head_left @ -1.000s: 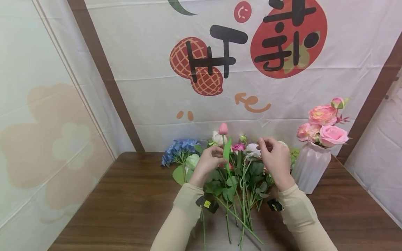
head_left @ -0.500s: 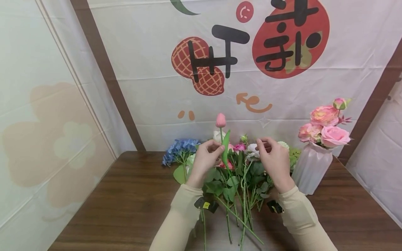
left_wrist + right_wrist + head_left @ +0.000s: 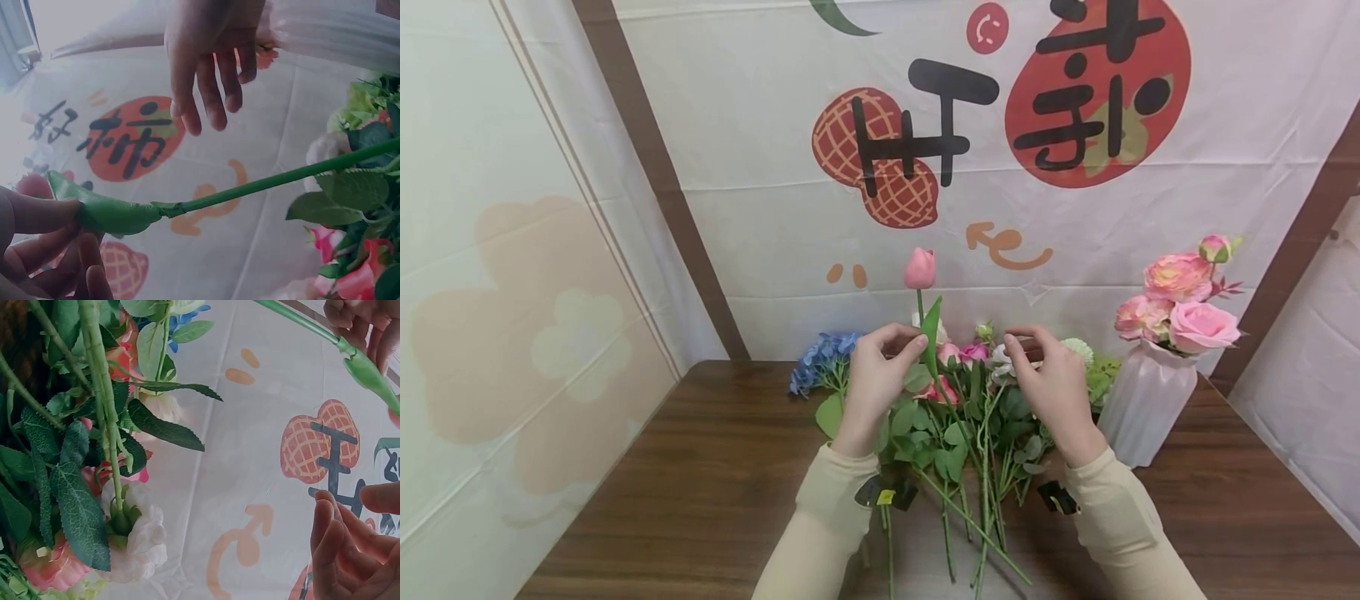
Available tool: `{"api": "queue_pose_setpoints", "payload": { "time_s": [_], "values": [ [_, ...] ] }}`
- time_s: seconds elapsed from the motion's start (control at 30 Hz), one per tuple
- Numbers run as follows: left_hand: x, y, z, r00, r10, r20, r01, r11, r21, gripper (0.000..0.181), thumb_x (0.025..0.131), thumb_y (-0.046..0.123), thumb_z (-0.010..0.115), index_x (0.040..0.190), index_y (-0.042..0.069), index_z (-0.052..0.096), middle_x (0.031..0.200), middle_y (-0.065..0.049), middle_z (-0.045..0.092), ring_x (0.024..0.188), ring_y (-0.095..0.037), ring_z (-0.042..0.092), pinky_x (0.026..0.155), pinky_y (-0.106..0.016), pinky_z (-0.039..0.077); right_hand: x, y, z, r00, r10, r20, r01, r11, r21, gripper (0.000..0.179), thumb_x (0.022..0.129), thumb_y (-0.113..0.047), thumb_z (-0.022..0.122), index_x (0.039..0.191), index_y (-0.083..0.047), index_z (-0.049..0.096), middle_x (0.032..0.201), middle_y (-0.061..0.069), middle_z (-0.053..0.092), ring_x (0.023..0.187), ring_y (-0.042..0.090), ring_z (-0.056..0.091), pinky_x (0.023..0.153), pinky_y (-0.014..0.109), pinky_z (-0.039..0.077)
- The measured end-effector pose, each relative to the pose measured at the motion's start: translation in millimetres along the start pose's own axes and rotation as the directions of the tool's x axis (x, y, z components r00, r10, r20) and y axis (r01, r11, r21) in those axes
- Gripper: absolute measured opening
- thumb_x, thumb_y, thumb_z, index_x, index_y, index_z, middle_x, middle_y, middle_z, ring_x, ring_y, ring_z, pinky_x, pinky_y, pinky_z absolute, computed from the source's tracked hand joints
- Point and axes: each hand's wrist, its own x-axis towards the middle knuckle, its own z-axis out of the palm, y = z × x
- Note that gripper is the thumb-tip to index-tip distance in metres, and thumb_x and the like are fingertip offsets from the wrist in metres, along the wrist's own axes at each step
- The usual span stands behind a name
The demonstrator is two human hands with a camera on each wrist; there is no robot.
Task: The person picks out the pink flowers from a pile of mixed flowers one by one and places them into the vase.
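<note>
My left hand [image 3: 874,375] pinches a pink tulip [image 3: 920,268] by its stem and green leaf, the bloom standing above the fingers. In the left wrist view the thumb presses on the leaf [image 3: 115,212], and the green stem [image 3: 275,181] runs off to the right. My right hand [image 3: 1054,383] hovers over the right side of the pile of flowers, fingers loosely bent, nothing between them. Below both hands lie leafy stems [image 3: 985,467], with a blue hydrangea [image 3: 823,358] at the left and a white flower [image 3: 140,544] seen in the right wrist view.
A white fluted vase [image 3: 1150,408] with several pink flowers [image 3: 1202,327] stands right of the pile. The brown wooden table [image 3: 700,492] ends at a printed cloth backdrop [image 3: 760,225]. Long stems point toward the table's near side.
My left hand has raised the pink tulip up and to the left, out of the pile. The right hand has stayed nearly in place, shifting slightly left.
</note>
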Motion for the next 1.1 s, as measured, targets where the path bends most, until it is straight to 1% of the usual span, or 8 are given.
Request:
{"api": "queue_pose_setpoints", "payload": {
  "time_s": [0.17, 0.27, 0.43, 0.57, 0.7, 0.9, 1.0, 1.1],
  "values": [
    [-3.3, 7.6, -2.7, 1.000, 0.021, -0.006, -0.022, 0.999, -0.042, 0.010, 0.089, 0.018, 0.067, 0.093, 0.011, 0.072, 0.085, -0.010, 0.068, 0.080, -0.024, 0.061, 0.071, -0.029, 0.049, -1.0, -3, 0, 0.999, -0.037, -0.013, 0.037, 0.999, 0.004, 0.025, 0.094, -0.032, 0.058, 0.104, -0.012, 0.069, 0.088, 0.006, 0.073, 0.073, 0.020, 0.069, 0.061, 0.038, 0.056],
    [-6.1, 13.0, -5.9, 0.999, 0.037, -0.024, -0.039, 0.997, -0.068, 0.010, 0.089, 0.018, 0.066, 0.095, 0.011, 0.072, 0.086, -0.010, 0.069, 0.081, -0.025, 0.063, 0.069, -0.029, 0.051, -2.0, -5, 1, 0.998, -0.059, -0.018, 0.059, 0.998, 0.005, 0.025, 0.093, -0.034, 0.059, 0.103, -0.013, 0.069, 0.087, 0.005, 0.073, 0.072, 0.019, 0.069, 0.060, 0.037, 0.055],
    [-8.8, 18.3, -10.7, 0.991, 0.084, -0.101, -0.093, 0.992, -0.090, 0.011, 0.089, 0.015, 0.066, 0.096, 0.008, 0.071, 0.087, -0.010, 0.068, 0.076, -0.016, 0.062, 0.068, -0.027, 0.050, -3.2, -9, 2, 0.997, -0.077, -0.020, 0.077, 0.997, 0.008, 0.022, 0.092, -0.032, 0.062, 0.101, -0.013, 0.070, 0.084, 0.003, 0.073, 0.071, 0.017, 0.068, 0.059, 0.032, 0.055],
    [-8.5, 18.1, -11.0, 0.986, 0.084, -0.144, -0.103, 0.986, -0.135, 0.013, 0.089, 0.014, 0.067, 0.097, 0.005, 0.070, 0.089, -0.012, 0.068, 0.077, -0.013, 0.063, 0.073, -0.027, 0.051, -4.1, -12, 4, 0.996, -0.090, -0.026, 0.091, 0.996, 0.019, 0.019, 0.090, -0.027, 0.065, 0.099, -0.012, 0.071, 0.083, 0.003, 0.073, 0.071, 0.016, 0.068, 0.061, 0.033, 0.056],
    [-6.8, 15.9, -6.9, 0.987, 0.076, -0.144, -0.101, 0.979, -0.176, 0.014, 0.089, 0.013, 0.066, 0.099, 0.003, 0.069, 0.093, -0.018, 0.068, 0.081, -0.018, 0.064, 0.077, -0.031, 0.053, -5.1, -15, 4, 0.993, -0.116, -0.036, 0.117, 0.993, 0.031, 0.017, 0.089, -0.026, 0.067, 0.097, -0.012, 0.072, 0.085, 0.003, 0.073, 0.074, 0.017, 0.069, 0.066, 0.036, 0.057],
    [-7.9, 13.2, 3.2, 0.987, 0.094, -0.134, -0.124, 0.963, -0.241, 0.014, 0.090, 0.011, 0.064, 0.100, 0.001, 0.068, 0.095, -0.016, 0.069, 0.088, -0.026, 0.065, 0.081, -0.034, 0.053, -7.8, -20, 4, 0.992, -0.126, -0.024, 0.127, 0.990, 0.057, 0.019, 0.088, -0.028, 0.068, 0.097, -0.012, 0.072, 0.089, 0.003, 0.073, 0.077, 0.017, 0.070, 0.066, 0.034, 0.057],
    [-9.1, 11.3, 8.5, 0.985, 0.113, -0.127, -0.144, 0.951, -0.274, 0.013, 0.090, 0.010, 0.063, 0.099, 0.001, 0.067, 0.095, -0.016, 0.068, 0.088, -0.025, 0.065, 0.082, -0.037, 0.052, -9.2, -22, 5, 0.991, -0.132, -0.009, 0.132, 0.989, 0.074, 0.020, 0.088, -0.029, 0.067, 0.098, -0.012, 0.072, 0.090, 0.003, 0.073, 0.078, 0.017, 0.070, 0.068, 0.035, 0.058],
    [-9.8, 9.3, 13.2, 0.985, 0.121, -0.121, -0.151, 0.945, -0.289, 0.012, 0.091, 0.009, 0.062, 0.100, 0.002, 0.067, 0.094, -0.015, 0.068, 0.085, -0.022, 0.064, 0.080, -0.035, 0.053, -10.3, -24, 6, 0.989, -0.144, 0.012, 0.143, 0.987, 0.069, 0.021, 0.089, -0.031, 0.066, 0.100, -0.014, 0.072, 0.092, 0.001, 0.073, 0.079, 0.014, 0.070, 0.069, 0.034, 0.058]
  ]
}}
